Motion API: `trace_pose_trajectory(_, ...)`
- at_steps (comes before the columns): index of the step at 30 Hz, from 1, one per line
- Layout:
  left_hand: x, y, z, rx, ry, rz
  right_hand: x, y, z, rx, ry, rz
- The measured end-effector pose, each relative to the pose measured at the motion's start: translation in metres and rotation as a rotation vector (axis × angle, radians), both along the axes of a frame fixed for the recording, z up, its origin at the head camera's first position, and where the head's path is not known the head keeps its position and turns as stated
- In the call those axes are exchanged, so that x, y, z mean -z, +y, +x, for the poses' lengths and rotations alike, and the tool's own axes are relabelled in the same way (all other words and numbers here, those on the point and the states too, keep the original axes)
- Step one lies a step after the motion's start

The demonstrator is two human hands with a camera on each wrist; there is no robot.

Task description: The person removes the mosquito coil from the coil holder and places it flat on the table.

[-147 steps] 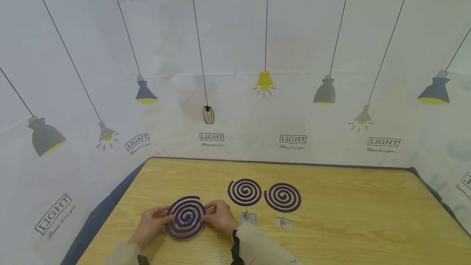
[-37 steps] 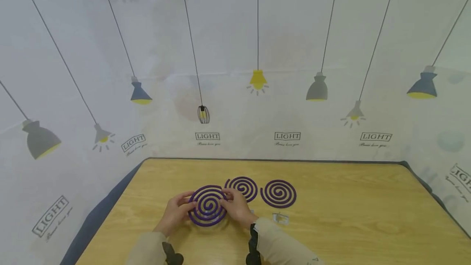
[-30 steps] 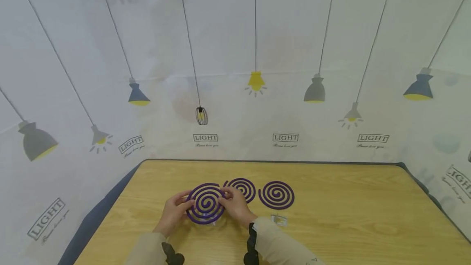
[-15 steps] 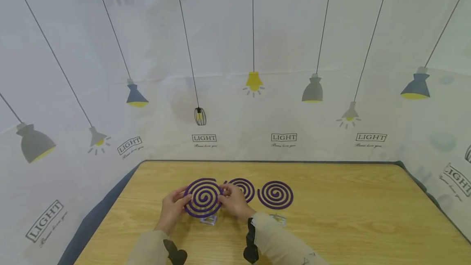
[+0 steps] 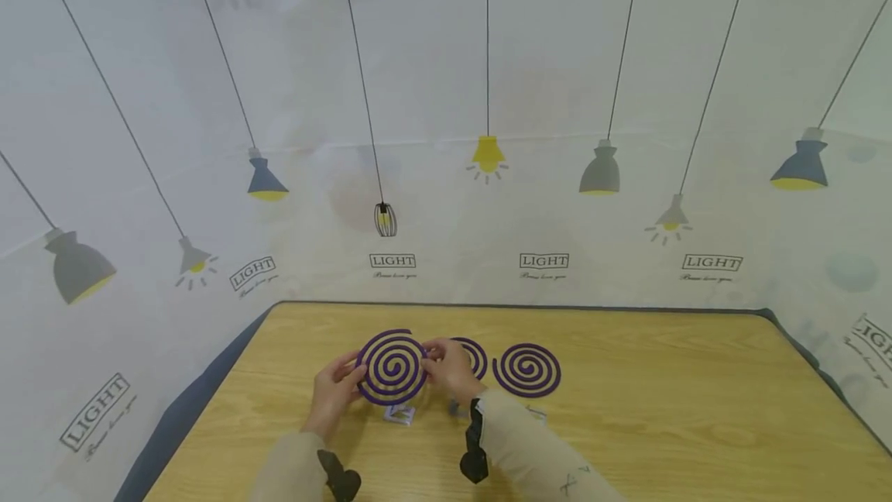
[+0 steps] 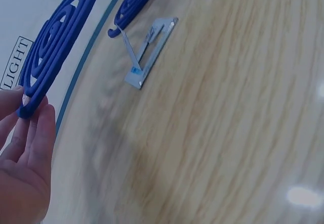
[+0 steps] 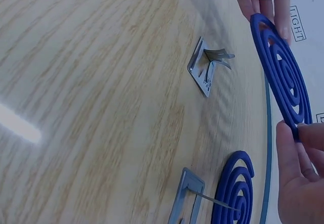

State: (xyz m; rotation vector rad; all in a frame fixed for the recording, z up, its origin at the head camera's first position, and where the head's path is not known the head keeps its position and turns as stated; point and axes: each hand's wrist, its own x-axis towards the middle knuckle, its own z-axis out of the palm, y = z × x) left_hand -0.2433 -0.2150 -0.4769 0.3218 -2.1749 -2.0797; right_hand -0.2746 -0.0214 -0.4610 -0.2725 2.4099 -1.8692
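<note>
My left hand (image 5: 334, 392) and right hand (image 5: 454, 369) pinch opposite edges of a purple mosquito coil (image 5: 395, 368), thumbs on the near face. It looks blue in the wrist views, where the coil (image 6: 54, 42) is tilted and held above the table. Below it, a small metal coil stand (image 5: 399, 414) lies on the table with a prong bent upward; the right wrist view shows this stand (image 7: 192, 64) apart from the coil. Past my right hand lies a second coil (image 5: 477, 359), partly hidden, with another stand (image 7: 177, 204) in front of it.
A third coil (image 5: 527, 368) lies flat to the right, its stand (image 5: 538, 414) partly covered by my right sleeve (image 5: 530, 440). The wooden table (image 5: 662, 393) meets a pale wall covering (image 5: 446, 215) printed with hanging lamps.
Both hands have carried the coil right and farther from me since the oldest frame. The stand, first seen through the coil's gaps, now shows below its near edge. The other coils stay put.
</note>
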Motion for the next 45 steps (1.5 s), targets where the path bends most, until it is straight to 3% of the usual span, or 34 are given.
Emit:
trace_pose_trajectory(11,0.002,0.000,-0.001,-0.012,0.000,-0.065,0.003,-0.003,-0.007,0.087,-0.048,0.010)
trace_pose_trajectory(23,0.012,-0.004,-0.006,-0.049,-0.010,-0.038,0.010,-0.009,-0.009,0.067,-0.018,0.068)
trace_pose_trajectory(30,0.010,0.000,-0.007,-0.106,0.002,-0.076,0.011,-0.010,-0.010,0.056,-0.027,0.012)
trace_pose_trajectory(38,0.014,0.001,-0.011,-0.154,-0.040,-0.117,0.010,-0.012,-0.014,0.152,-0.040,0.005)
trace_pose_trajectory(45,0.010,0.001,-0.015,-0.182,0.002,-0.169,0.014,-0.013,-0.015,0.139,-0.058,-0.025)
